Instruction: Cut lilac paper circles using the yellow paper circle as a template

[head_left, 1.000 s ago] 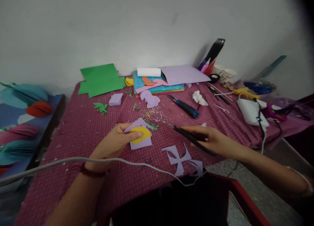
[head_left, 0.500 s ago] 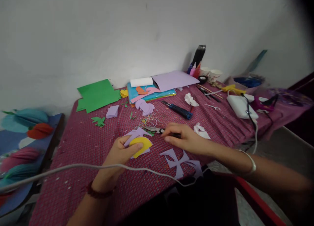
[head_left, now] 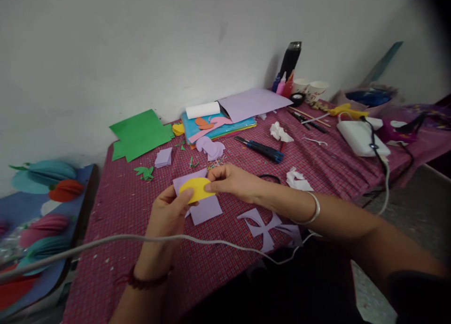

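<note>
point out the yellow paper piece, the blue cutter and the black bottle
Yellow paper piece (head_left: 198, 189), head view: middle of its face.
Blue cutter (head_left: 265, 150), head view: middle of its handle.
Black bottle (head_left: 291, 59), head view: middle of its visible body.

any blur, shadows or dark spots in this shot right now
In the head view, a soft shadow falls on the wall left of the flask; in the head view, black fills the upper right corner; also in the head view, fine detail is soft, with the cups' print unreadable, though the yellow paper's outline stays clear.
</note>
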